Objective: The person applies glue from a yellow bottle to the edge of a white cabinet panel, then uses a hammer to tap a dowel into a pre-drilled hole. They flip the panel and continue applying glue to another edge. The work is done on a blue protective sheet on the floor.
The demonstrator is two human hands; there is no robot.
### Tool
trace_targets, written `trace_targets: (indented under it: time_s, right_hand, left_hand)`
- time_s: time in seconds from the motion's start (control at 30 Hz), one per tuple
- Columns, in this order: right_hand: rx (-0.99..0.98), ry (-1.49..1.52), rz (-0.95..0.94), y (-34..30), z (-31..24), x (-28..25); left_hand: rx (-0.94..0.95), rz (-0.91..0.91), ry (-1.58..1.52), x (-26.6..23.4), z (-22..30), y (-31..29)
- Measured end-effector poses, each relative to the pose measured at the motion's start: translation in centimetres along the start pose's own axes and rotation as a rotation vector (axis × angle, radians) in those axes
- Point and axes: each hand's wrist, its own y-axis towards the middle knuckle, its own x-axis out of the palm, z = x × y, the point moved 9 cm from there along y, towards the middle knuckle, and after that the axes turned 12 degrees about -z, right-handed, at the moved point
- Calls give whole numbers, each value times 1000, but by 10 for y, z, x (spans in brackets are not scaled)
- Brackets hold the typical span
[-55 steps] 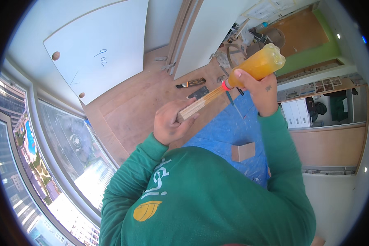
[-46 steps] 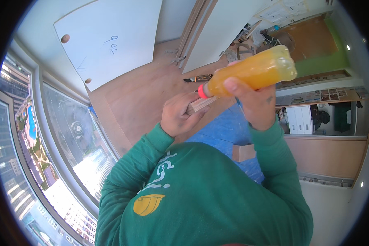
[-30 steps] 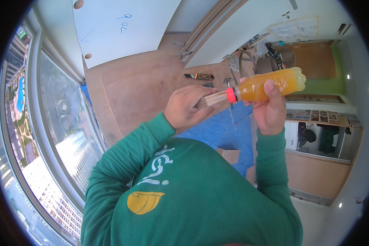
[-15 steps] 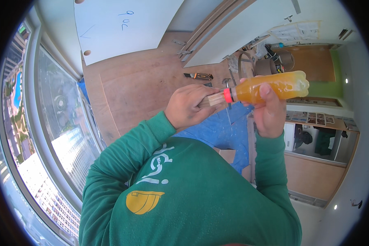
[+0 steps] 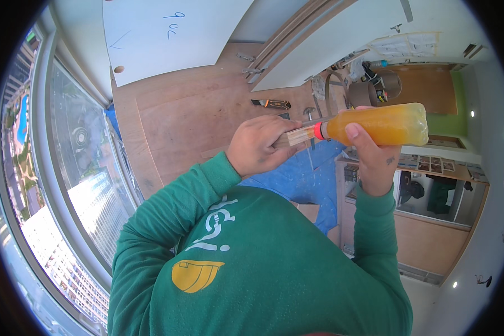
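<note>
My left hand (image 5: 256, 144) is closed around a strip of layered, plywood-like wood (image 5: 291, 138), whose end sticks out to the right. My right hand (image 5: 373, 158) grips a clear plastic bottle (image 5: 386, 123) of yellow-orange liquid, held on its side. Its neck has a red ring (image 5: 319, 131) and points left, against or very near the wood's edge. An orange-tinted patch shows on the wood just by the mouth. Whether the mouth touches the wood cannot be made out.
On the brown board surface beyond my hands lie a utility knife (image 5: 271, 104) and a hammer (image 5: 309, 113). Blue sheeting (image 5: 297, 173) spreads below. A white panel (image 5: 173, 39) stands far left; a window (image 5: 84, 140) runs along the left. Cabinets (image 5: 431, 235) stand right.
My right hand and the bottle have shifted a little to the right, baring more of the wood's edge. The left hand keeps its place and its grip.
</note>
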Motion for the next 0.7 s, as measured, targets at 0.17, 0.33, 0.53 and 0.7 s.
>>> trace_targets:
  time_s: [0.17,0.33,0.53,0.7]
  right_hand:
    - [-2,25,-63,-3,-6,19]
    - [-16,-59,-4,2,-9,7]
    - [-36,-37,-4,-4,-13,19]
    - [21,-93,0,0,-7,4]
  left_hand:
    - [-6,2,13,-1,0,-1]
    - [-31,-12,9,1,-2,-2]
    - [-3,-4,-20,0,1,-2]
    - [-16,-8,-5,1,2,-2]
